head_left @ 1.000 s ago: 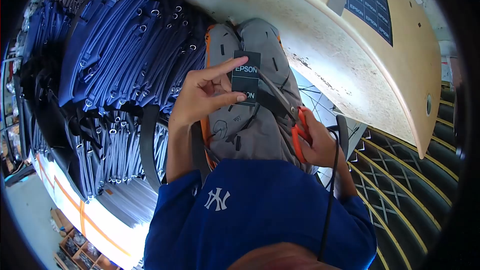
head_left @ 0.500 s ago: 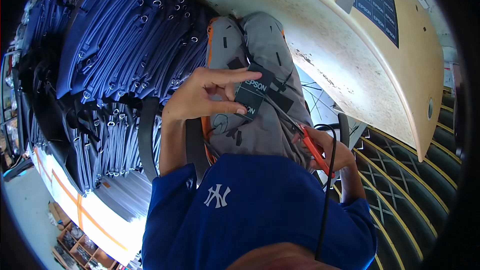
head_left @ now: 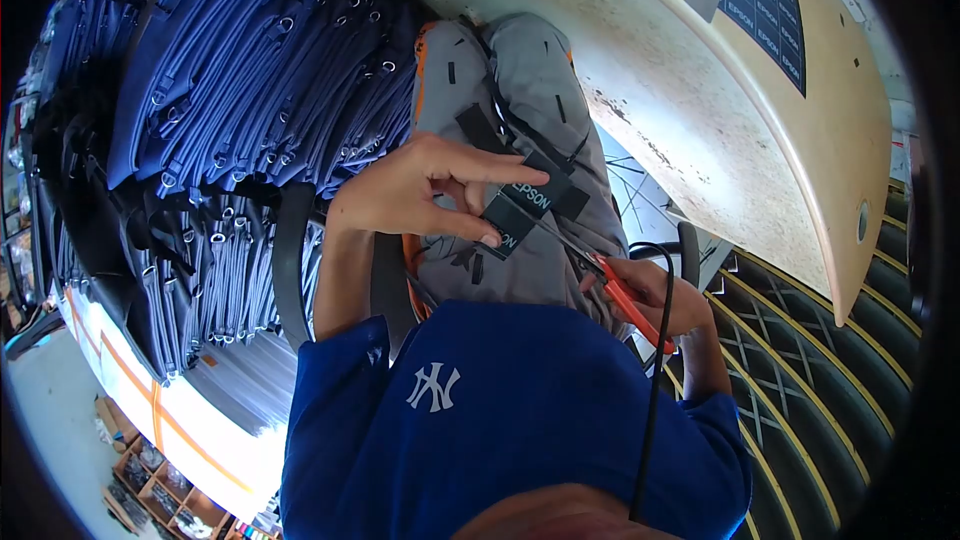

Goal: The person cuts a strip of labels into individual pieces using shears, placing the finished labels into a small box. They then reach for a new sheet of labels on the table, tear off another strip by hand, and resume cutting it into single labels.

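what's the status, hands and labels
Left hand holding EPSON labels. Right hand on red-handled scissors, blades at labels. Black cord in front of right hand.

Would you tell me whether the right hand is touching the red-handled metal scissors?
Touching. The head view shows the scissors held by their red handles in the right hand.
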Motion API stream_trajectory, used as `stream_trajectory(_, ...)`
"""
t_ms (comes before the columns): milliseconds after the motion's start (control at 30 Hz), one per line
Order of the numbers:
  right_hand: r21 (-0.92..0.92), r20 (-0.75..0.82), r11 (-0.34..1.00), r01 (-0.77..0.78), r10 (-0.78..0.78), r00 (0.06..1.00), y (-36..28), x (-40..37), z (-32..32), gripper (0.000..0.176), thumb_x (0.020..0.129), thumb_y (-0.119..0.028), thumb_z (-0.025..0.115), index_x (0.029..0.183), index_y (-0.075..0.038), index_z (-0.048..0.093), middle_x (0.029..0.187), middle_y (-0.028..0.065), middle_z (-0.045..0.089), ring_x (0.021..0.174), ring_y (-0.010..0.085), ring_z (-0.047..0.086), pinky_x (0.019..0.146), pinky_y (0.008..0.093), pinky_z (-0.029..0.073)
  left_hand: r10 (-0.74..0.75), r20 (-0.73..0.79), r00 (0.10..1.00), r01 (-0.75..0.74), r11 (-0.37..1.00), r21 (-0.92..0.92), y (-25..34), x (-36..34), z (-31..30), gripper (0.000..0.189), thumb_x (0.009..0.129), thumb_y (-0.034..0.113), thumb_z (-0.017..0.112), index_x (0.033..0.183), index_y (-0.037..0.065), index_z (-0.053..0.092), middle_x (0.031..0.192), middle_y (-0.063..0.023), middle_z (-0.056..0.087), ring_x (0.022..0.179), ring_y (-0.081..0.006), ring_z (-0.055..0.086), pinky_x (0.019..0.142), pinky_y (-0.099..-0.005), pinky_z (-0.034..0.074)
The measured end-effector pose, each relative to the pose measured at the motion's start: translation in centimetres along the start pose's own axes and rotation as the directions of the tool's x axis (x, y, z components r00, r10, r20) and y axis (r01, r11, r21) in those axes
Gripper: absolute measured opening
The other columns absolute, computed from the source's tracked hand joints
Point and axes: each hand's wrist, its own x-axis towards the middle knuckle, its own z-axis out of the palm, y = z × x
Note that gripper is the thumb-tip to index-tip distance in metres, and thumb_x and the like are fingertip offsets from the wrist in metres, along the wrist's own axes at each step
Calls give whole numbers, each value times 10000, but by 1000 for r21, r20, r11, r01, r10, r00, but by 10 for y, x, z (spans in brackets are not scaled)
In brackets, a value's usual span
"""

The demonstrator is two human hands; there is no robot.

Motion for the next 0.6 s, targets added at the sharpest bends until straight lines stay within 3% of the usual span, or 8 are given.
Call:
stream_trajectory(167, 16, -14, 1000, -2, 2, 1000, 7, -1, 1, 415, 833, -307, 622, 1059, 37, 568, 725, 36, 557, 563, 92, 479, 503, 233, 362, -18, 34, 999, 19, 999, -26, -5, 0, 1, 609, 636, 18, 788, 1211, 62, 594, 526, -21, 569, 454, -53, 483, 930, -241, 399)
stream_trajectory(300, -103, 75, 995, -18, 26, 997, 6, 1, -5, 259, 846, -188, 544, 1008, 13, 525, 717, 58, 575, 588, 124, 527, 546, 279, 421, -37, 28, 999, 38, 998, -58, -5, 1, 2, 603, 638, 15, 785, 1208, 61, 595, 530, -23, 574, 461, -60, 499, 995, -279, 367)
stream_trajectory(367, -42, 77, 999, 13, -10, 997, 3, 2, -4, 256, 879, -216, 543, 996, 11, 549, 710, 39, 567, 592, 108, 524, 543, 266, 417, 37, 46, 998, -34, 998, -52, -10, 1, 2, 618, 676, 39, 774, 1255, 81, 559, 545, -6, 590, 471, -20, 453, 433, -188, 294)
stream_trajectory(600, 45, 72, 999, 4, -8, 997, -2, 4, -1, 271, 914, -243, 543, 1000, 11, 580, 707, 10, 566, 584, 65, 522, 527, 225, 416, 53, 55, 997, -50, 997, -58, -12, 1, 0, 614, 684, 33, 766, 1259, 76, 554, 544, -14, 591, 478, -21, 471, 440, -186, 315)
